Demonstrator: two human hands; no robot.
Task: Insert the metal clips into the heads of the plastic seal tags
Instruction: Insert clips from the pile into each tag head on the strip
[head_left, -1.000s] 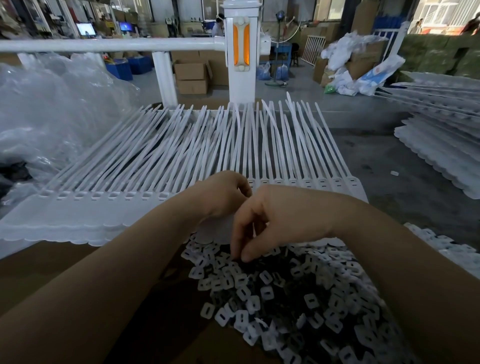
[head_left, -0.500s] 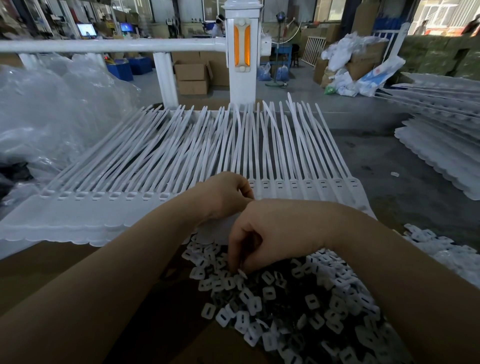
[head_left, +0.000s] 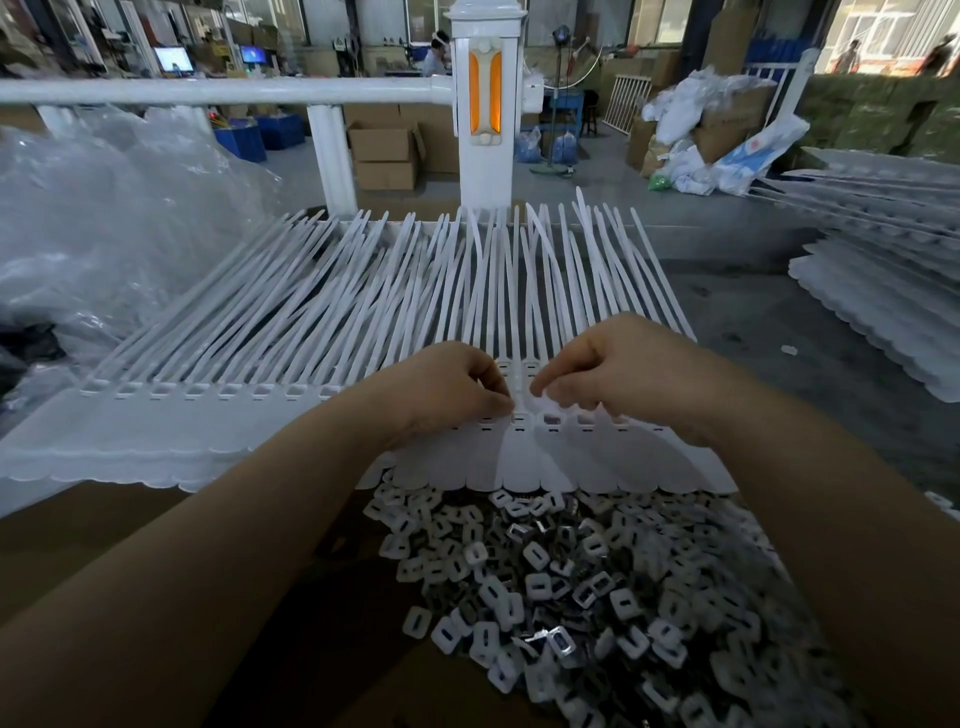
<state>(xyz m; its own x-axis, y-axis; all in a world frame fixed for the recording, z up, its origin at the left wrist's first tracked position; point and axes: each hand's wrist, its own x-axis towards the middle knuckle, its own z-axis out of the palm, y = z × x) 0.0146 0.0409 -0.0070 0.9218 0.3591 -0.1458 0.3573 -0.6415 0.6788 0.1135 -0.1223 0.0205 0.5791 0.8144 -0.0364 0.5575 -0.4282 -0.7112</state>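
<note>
hands hiding any pinched clip, fingertips curled

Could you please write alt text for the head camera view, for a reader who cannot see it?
Two bare hands, the left hand and the right hand, meet with curled fingers over the slotted heads of a row of white plastic seal tags fanned across a workbench. A heap of small metal clips lies nearer the viewer. A white railing and a cluttered workshop lie behind.

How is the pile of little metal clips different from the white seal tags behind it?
The metal clips are small, squarish and heaped loose; the seal tags are long, thin strips lined up side by side. The clips shine grey, the tags are matt white. Both lie before the person.
</note>
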